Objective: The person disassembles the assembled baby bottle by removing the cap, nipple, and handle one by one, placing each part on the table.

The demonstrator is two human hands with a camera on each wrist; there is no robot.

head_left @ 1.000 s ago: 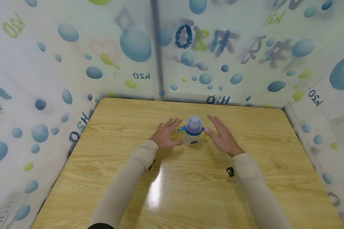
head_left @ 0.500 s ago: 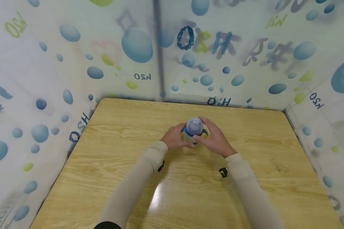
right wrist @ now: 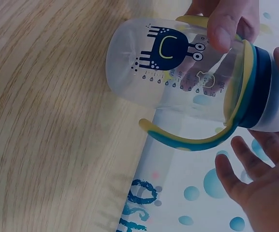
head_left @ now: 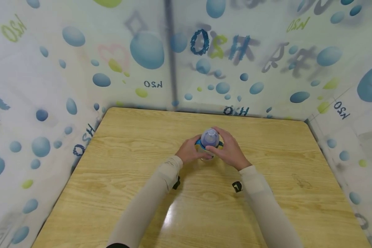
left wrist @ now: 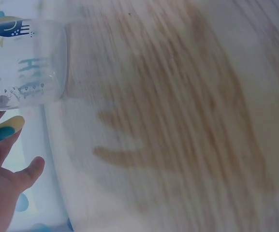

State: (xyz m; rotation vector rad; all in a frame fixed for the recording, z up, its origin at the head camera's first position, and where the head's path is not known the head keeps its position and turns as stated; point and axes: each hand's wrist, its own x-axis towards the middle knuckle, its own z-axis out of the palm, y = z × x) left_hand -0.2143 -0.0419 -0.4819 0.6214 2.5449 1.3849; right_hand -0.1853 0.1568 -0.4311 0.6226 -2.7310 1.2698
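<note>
A clear baby bottle point(head_left: 210, 138) with a pale purple domed cap stands upright between the hands in the head view. The left hand point(head_left: 189, 151) grips its body from the left, and its thumb point(right wrist: 225, 31) lies across the bottle in the right wrist view. From the right, the right hand point(head_left: 230, 151) holds the cap end between thumb and fingers. Two blue-and-yellow handles, one being this curved handle point(right wrist: 192, 142), jut from the collar. A dark cartoon animal print point(right wrist: 167, 50) and measuring marks show on the bottle's side.
The wood-grain table point(head_left: 136, 148) extends around both arms, its far edge meeting a wall sheet point(head_left: 121, 93) printed with blue bubbles and letters. Side sheets flank the table. Small black devices sit at the wrists, such as this one point(head_left: 237, 186).
Both hands have moved inward from either side of the bottle. The left now grips its body and the right its cap end. The bottle has shifted very slightly nearer.
</note>
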